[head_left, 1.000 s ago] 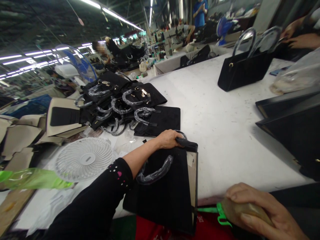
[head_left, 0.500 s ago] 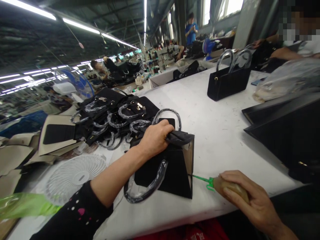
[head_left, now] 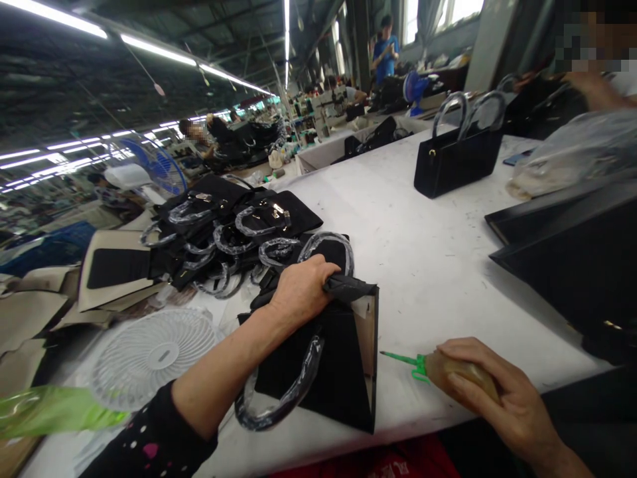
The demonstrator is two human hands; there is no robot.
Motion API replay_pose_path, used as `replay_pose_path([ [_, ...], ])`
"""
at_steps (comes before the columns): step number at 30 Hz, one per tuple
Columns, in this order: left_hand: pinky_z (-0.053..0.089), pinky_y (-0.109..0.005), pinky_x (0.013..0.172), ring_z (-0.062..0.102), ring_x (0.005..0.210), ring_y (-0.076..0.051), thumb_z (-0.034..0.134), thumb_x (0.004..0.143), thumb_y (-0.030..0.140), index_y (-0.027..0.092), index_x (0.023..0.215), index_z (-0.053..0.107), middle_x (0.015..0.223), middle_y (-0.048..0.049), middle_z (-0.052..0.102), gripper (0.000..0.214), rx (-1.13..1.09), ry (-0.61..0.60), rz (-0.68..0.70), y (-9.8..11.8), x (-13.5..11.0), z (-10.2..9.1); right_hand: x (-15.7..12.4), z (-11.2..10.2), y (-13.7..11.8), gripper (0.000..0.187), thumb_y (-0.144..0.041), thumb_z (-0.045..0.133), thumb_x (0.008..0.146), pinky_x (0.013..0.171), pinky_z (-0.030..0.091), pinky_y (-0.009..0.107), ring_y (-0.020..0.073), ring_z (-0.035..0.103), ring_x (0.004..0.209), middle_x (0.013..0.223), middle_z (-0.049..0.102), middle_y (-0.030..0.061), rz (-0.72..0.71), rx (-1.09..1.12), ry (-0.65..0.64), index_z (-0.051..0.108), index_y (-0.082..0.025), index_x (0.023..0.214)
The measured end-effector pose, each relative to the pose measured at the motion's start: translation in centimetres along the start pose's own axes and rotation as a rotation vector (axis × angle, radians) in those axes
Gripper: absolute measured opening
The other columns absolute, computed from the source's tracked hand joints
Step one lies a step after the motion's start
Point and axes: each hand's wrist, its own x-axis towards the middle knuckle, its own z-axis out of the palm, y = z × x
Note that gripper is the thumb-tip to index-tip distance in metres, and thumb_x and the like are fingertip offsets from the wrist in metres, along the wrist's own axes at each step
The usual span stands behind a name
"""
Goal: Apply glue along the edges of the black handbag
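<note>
My left hand is closed on the top of a black handbag, by the dark lining bunched at its opening. The bag's pale inner side faces right, and its plastic-wrapped handles stick out front and back. In my right hand is a squeeze bottle of brownish liquid, my fingers wrapped round it. Its thin green nozzle points left, a little apart from the bag's open side edge.
Behind my left arm lies a heap of black bags with wrapped handles. A white fan stands at left. Further back on the white table is an upright black handbag; black panels lie at right, near a co-worker.
The handbag has shifted toward me and slightly left with my left hand. The nozzle, which touched the bag's side edge, is now apart from it. My right hand has hardly moved.
</note>
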Motion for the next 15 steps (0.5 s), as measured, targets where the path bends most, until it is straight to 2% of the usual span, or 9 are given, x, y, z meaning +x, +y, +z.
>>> replay_pose_path([
  [3, 0.036, -0.029, 0.057, 0.066, 0.076, -0.019, 0.065, 0.086, 0.028, 0.031, 0.089, 0.075, 0.084, 0.0020, 0.066, 0.011, 0.018, -0.069, 0.030, -0.1, 0.3, -0.7, -0.2, -0.5, -0.6, 0.017, -0.031, 0.061, 0.093, 0.086, 0.055, 0.017, 0.0167, 0.070, 0.098, 0.105, 0.071, 0.0026, 0.080, 0.032, 0.071, 0.066, -0.028, 0.110],
  [6, 0.032, -0.030, 0.055, 0.067, 0.075, -0.019, 0.066, 0.085, 0.028, 0.031, 0.086, 0.075, 0.084, 0.0035, 0.068, 0.009, 0.048, -0.068, 0.058, 0.1, 0.5, -1.6, -0.8, -0.8, -0.8, 0.018, -0.034, 0.063, 0.092, 0.089, 0.054, 0.016, 0.0169, 0.070, 0.101, 0.108, 0.072, 0.0024, 0.151, 0.074, 0.123, 0.069, -0.028, 0.108],
  [11, 0.031, -0.030, 0.054, 0.068, 0.077, -0.020, 0.062, 0.087, 0.026, 0.028, 0.092, 0.071, 0.090, 0.0023, 0.069, 0.011, 0.150, 0.083, 0.042, 0.8, 0.3, -2.7, -1.6, -0.8, -0.1, 0.021, -0.037, 0.065, 0.090, 0.094, 0.052, 0.016, 0.0177, 0.069, 0.106, 0.113, 0.072, 0.0026, 0.250, 0.131, 0.213, 0.070, -0.027, 0.109],
  [15, 0.036, -0.031, 0.056, 0.069, 0.084, -0.020, 0.059, 0.090, 0.023, 0.026, 0.106, 0.069, 0.093, 0.0003, 0.069, 0.019, 0.203, 0.247, 0.035, 0.8, 0.2, -1.9, -1.0, -0.4, -0.3, 0.020, -0.037, 0.066, 0.089, 0.088, 0.053, 0.015, 0.0168, 0.070, 0.100, 0.110, 0.072, 0.0021, 0.245, 0.105, 0.248, 0.071, -0.028, 0.106],
])
